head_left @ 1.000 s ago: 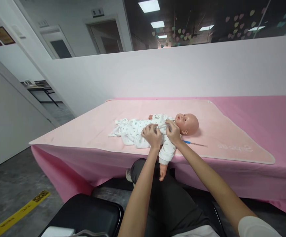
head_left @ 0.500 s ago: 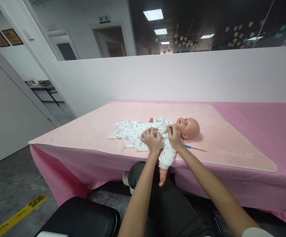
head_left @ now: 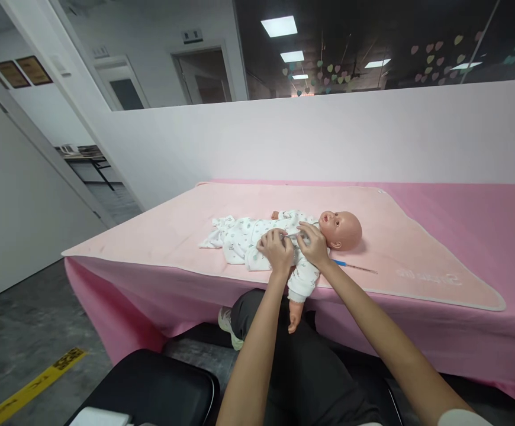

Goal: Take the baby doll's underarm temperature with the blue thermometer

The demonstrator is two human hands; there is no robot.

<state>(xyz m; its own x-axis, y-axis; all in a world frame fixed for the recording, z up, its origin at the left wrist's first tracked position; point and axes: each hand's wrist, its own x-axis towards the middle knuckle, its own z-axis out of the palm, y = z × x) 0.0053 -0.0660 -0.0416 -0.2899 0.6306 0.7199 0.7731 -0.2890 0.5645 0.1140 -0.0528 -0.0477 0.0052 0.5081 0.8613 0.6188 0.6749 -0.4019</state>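
Note:
A baby doll (head_left: 343, 229) lies on its back with its head to the right, dressed in a white patterned baby garment (head_left: 238, 238). My left hand (head_left: 277, 249) is closed, its fingers bunched on the cloth at the doll's chest. Beside it, near the doll's neck, my right hand (head_left: 314, 245) rests over the chest with thumb and fingers apart. A thin white strip of cloth, perhaps a tie or edge, runs between the hands; its ends are hidden. The near sleeve (head_left: 303, 279) and doll's hand (head_left: 295, 316) hang over the table edge toward my lap.
Right of my right hand lies a thin stick with a blue end (head_left: 340, 262). A pale pink mat (head_left: 169, 228) covers part of the pink-draped table (head_left: 475, 231). A white wall (head_left: 328, 139) stands behind. A black chair (head_left: 151, 390) is at lower left.
My right hand's fingers have spread from a pinch and shifted slightly left. My left hand stays at the chest cloth. The whole view has shifted a little; the doll lies as before.

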